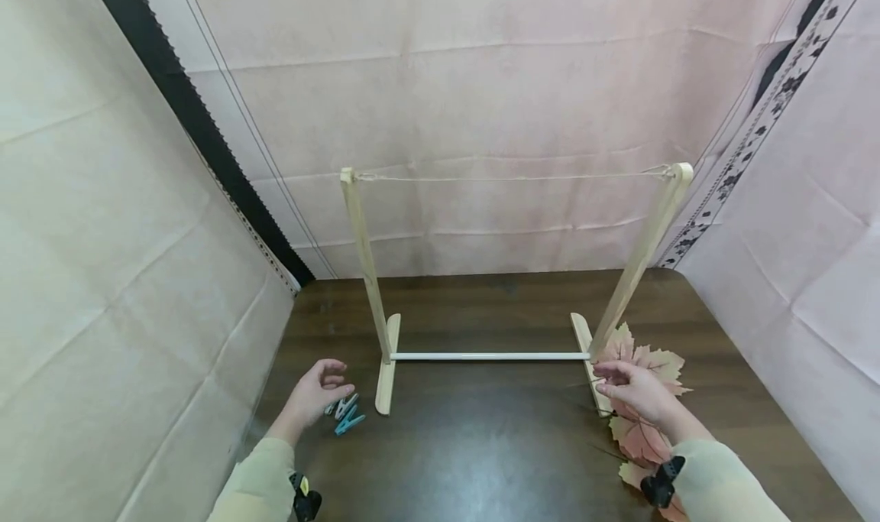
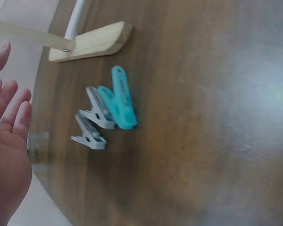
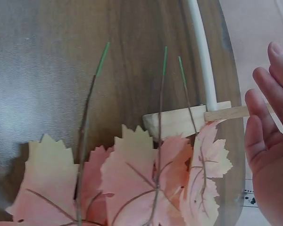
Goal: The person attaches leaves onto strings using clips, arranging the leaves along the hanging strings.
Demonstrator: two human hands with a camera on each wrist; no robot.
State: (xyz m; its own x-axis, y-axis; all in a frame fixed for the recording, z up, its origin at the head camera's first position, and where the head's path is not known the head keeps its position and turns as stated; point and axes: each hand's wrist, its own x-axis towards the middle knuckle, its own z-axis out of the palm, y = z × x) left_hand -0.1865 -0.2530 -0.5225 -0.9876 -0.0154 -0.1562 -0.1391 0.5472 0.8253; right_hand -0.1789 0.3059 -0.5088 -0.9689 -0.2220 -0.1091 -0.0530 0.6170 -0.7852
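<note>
My left hand (image 1: 318,396), fingers loosely bent and holding nothing, hovers beside a small group of clothespins. One is a teal clothespin (image 2: 124,101); two are grey-white, a nearer-to-teal clothespin (image 2: 99,109) and a second clothespin (image 2: 90,134). On the other side, my right hand (image 1: 639,392) hangs with relaxed fingers over several pink and cream artificial maple leaves (image 3: 132,188). Their thin dark stems (image 3: 87,108) end in green tips and point away from the leaves. Nothing is in the right hand's fingers.
Between the hands stands a wooden frame (image 1: 364,254) with a string (image 1: 509,179) across its top and a white rod (image 1: 488,357) low down. Its feet (image 2: 92,42) rest on the brown table (image 1: 481,445). Pale cloth (image 1: 481,109) hangs behind and along both sides.
</note>
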